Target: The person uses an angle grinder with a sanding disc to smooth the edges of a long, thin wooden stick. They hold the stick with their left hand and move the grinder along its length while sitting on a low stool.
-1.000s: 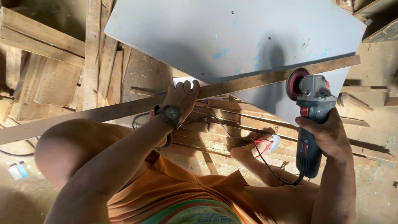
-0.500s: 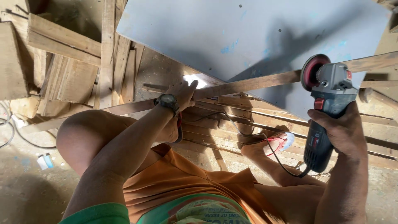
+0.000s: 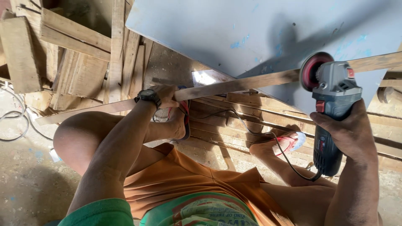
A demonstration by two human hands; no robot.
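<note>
Scrap timber surrounds you; your left hand [image 3: 165, 95] now wraps the wooden strip [image 3: 234, 86] (grip shifted), right hand [image 3: 347, 132] clenching the angle grinder [image 3: 331, 109], its disc raised nearer the strip.

1. A large pale blue-grey flat board [image 3: 234, 29] fills the upper middle of the view and serves as the landmark.
2. Left of the board lies a heap of rough, unpainted wooden planks and offcuts [image 3: 71, 54], stacked at crossing angles.
3. Below the board's lower edge, long bare wooden slats [image 3: 234, 125] lie side by side on the ground.
4. Far left of the board, beyond the plank heap, a thin pale cable [image 3: 16, 117] loops over the dusty concrete floor [image 3: 29, 184].
5. Below the board, on the slats, are red-strapped sandals [image 3: 293, 140].
6. Nearest the camera, well below the board, are orange cloth shorts [image 3: 184, 175].
</note>
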